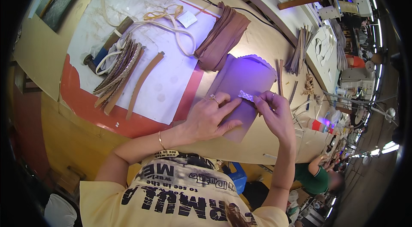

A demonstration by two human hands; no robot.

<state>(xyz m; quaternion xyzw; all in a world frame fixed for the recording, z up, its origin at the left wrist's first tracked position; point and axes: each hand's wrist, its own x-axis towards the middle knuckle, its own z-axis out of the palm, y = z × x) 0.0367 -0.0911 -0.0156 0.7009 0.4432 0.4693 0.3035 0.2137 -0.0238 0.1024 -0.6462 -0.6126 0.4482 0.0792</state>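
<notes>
A brown leather-like piece [240,79] with a scalloped far edge lies in front of me on the table. Across its middle sits a short, pale braided strip [246,95]. My right hand [276,114] pinches the strip's right end between thumb and fingertips. My left hand [210,116] rests on the brown piece with its index finger stretched toward the strip's left end and its thumb held apart; it grips nothing. The fingertips partly hide the strip's ends.
Left of me, a white sheet [171,85] on a red board holds a hammer [101,55], braided straps [122,72] and cords. Folded brown leather [223,34] lies beyond. To the right are a bundle of strips [299,51] and a black cable [249,9]. Another person [313,178] works nearby.
</notes>
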